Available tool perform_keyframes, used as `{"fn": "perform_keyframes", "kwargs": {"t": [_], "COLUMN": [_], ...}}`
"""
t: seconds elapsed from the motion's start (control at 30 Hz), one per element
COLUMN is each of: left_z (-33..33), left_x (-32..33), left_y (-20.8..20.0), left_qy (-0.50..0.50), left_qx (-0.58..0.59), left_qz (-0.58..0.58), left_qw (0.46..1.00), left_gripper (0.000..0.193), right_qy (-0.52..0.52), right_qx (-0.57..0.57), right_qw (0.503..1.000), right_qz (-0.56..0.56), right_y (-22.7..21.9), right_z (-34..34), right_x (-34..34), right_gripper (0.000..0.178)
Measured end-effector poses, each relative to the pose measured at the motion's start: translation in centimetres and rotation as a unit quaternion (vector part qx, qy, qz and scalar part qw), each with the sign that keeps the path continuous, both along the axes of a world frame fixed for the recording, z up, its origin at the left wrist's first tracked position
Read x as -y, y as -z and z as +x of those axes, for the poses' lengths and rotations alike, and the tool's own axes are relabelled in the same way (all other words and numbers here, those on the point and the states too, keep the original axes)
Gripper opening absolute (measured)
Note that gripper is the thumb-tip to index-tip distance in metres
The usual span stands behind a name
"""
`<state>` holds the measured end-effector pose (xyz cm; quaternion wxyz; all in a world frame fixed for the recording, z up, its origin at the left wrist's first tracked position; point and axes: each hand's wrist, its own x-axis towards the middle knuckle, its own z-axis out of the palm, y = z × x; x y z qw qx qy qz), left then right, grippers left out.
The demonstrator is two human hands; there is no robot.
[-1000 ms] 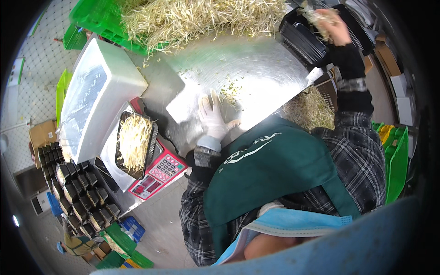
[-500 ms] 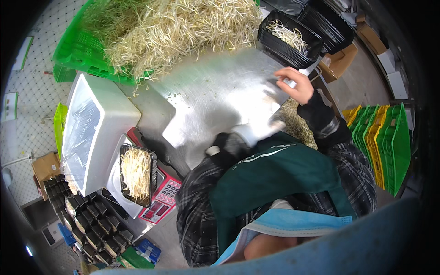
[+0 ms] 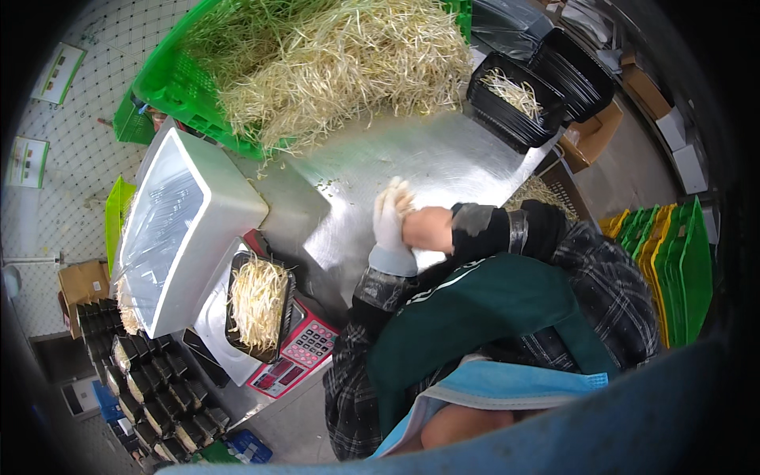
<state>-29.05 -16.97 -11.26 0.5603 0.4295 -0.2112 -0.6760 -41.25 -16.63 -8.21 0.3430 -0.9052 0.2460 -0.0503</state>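
My left hand [image 3: 387, 226], in a white glove, meets my bare right hand [image 3: 428, 229] over the steel table [image 3: 467, 170]. The gloved fingers point away from me and look pressed together, with small pale streaks beside them that I cannot make out. Most of the right hand's fingers are hidden behind the glove. To the left, a black tray of bean sprouts [image 3: 259, 305] rests on a scale [image 3: 297, 356] with a red and white keypad. Beyond my hands, a large heap of bean sprouts [image 3: 356, 59] fills a green crate [image 3: 176, 83].
At the back right stand black trays [image 3: 516, 131], the front one holding some sprouts. A white foam box [image 3: 229, 202] with clear film stands beside the scale. Many stacked black trays [image 3: 154, 388] are at the lower left. Green and yellow crates [image 3: 673, 273] stand at right.
My right hand has moved left from near the black trays to meet my left hand. The gloved left hand has risen away from the apron. The view has shifted slightly.
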Motion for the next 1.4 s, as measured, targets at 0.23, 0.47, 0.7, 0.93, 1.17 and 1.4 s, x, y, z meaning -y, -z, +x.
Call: {"fn": "perform_keyframes", "kwargs": {"t": [0.23,0.47,0.7,0.93,1.17,1.4], "left_z": [5.7,7.7,7.3,7.3,7.2,7.4], "left_x": [-3.5,-4.2,-4.0,-3.7,-3.5,-3.4], "left_y": [3.2,5.9,6.2,6.3,6.9,6.7], "left_qy": [-0.211,-0.203,-0.216,-0.202,-0.195,-0.194], "left_qx": [0.190,0.458,0.445,0.459,0.433,0.425], "left_qz": [-0.081,-0.172,-0.120,-0.113,-0.107,-0.139], "left_qw": [0.955,0.848,0.860,0.858,0.874,0.873], "left_gripper": [0.034,0.043,0.042,0.043,0.043,0.042], "right_qy": [0.054,0.194,0.202,0.282,0.239,0.338], "right_qx": [0.134,-0.099,-0.179,0.053,-0.108,0.180], "right_qw": [0.958,0.773,0.830,0.898,0.856,0.923], "right_qz": [-0.247,-0.596,-0.488,-0.333,-0.445,0.045], "right_y": [-5.9,-7.3,-9.3,-8.1,-11.8,-5.6], "right_z": [0.9,0.4,1.9,0.7,1.9,-0.7], "right_x": [14.0,32.0,33.8,37.4,32.3,36.9], "right_gripper": [0.018,0.063,0.064,0.055,0.044,0.046]}}
